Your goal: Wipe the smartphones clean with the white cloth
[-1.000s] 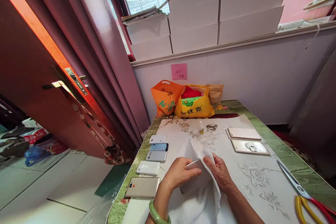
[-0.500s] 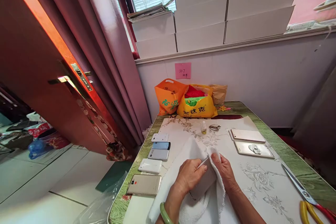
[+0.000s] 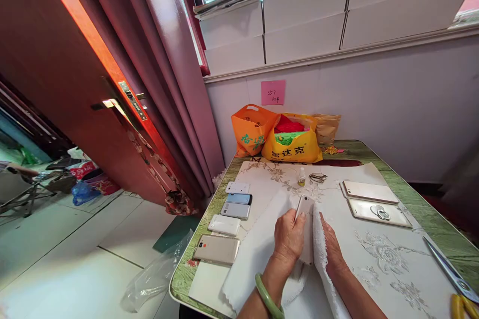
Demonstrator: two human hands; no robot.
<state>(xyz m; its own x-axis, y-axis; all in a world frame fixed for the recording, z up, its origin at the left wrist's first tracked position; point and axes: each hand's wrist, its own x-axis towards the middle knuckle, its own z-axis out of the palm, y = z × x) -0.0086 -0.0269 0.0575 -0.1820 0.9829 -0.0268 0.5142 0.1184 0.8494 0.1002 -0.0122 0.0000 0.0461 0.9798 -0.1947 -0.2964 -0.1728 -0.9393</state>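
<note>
A pale smartphone (image 3: 308, 241) stands tilted upright over the table, its back with a small camera facing me. My left hand (image 3: 289, 235) grips it along the left edge, thumb on the back; a green bangle (image 3: 266, 295) circles that wrist. At the phone's right edge, my right hand (image 3: 333, 245) is closed on a fold of white towel (image 3: 321, 249), with some fingers hidden behind the cloth. The rest of the towel spreads below and left of both hands.
Several phones line the table's left side, including a gold phone (image 3: 217, 249). Two more, one a gold phone with a ring (image 3: 368, 212), lie at right, near scissors (image 3: 449, 271). Behind are a small bottle (image 3: 301, 177), glasses (image 3: 318, 178), an orange bag (image 3: 252, 132) and a yellow bag (image 3: 295, 148).
The phone has turned from a slanted, edge-on pose to a more upright one with its back showing. My right hand has moved down its right side with the towel. The view has shifted.
</note>
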